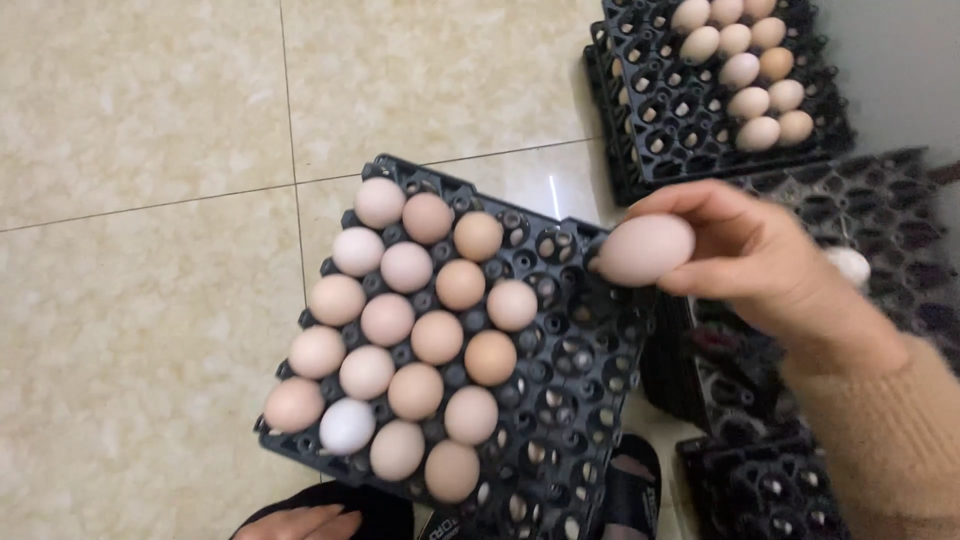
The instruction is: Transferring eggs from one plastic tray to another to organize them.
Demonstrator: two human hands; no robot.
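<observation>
You are holding a pale pink egg (pixel 645 249) in your right hand (pixel 760 260), with the fingertips and thumb curled closed around its far end so most of the shell is showing bare. It is hanging just above the right edge of the black plastic egg tray (pixel 575 385) on the tiled floor (pixel 140 150), over the empty cups, so the egg is sitting level with the rows already filled. The eggs in the tray (pixel 410 335) are packing the left columns, one white egg (pixel 347 425) among the tan ones, and the right columns are standing bare. Your wrist is bending down and inward, the forearm in a peach sleeve (pixel 885 440) coming in from the lower right. Your left hand (pixel 300 523) is barely showing at the bottom edge near the tray's corner; I cannot tell how its fingers are lying. A second tray (pixel 680 130), partly filled, is sitting well apart at the top right, with more empty trays (pixel 880 230) stacked beside it
</observation>
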